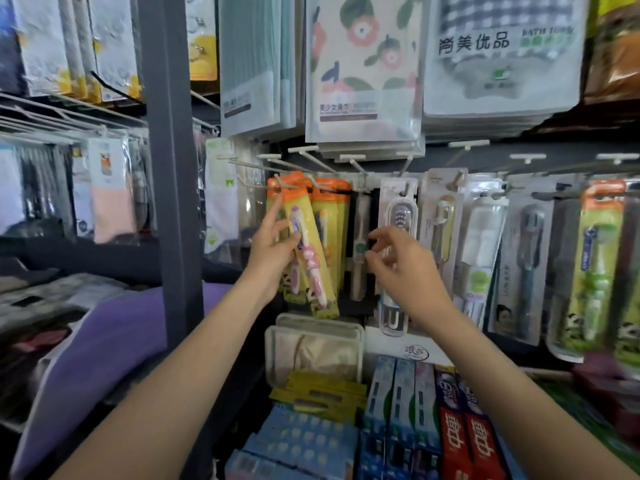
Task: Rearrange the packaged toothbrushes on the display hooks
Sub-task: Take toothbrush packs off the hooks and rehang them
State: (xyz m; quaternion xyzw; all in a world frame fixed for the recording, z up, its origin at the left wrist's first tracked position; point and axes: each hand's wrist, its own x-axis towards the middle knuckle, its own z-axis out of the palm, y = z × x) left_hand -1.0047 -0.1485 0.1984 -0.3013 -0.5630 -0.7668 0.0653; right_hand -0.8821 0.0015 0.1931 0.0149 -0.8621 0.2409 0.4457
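While gripped by left hand (273, 242): pink-brush pack (310, 247), yellow card, orange header, tilted, header just below wire hook (287, 183); whether hung on that hook, cannot tell. Behind pack, right of hook: orange-topped packs (332, 216), hanging. Further right of hook: right hand (398, 261), fingers loosely curled, holding nothing visible, near clear-cased brush pack (398, 216). Well below hook: toothpaste boxes (429, 417). Step judged: placing or lifting pack at hook. Next move judged: header hole lined up with hook tip, pack steadied.
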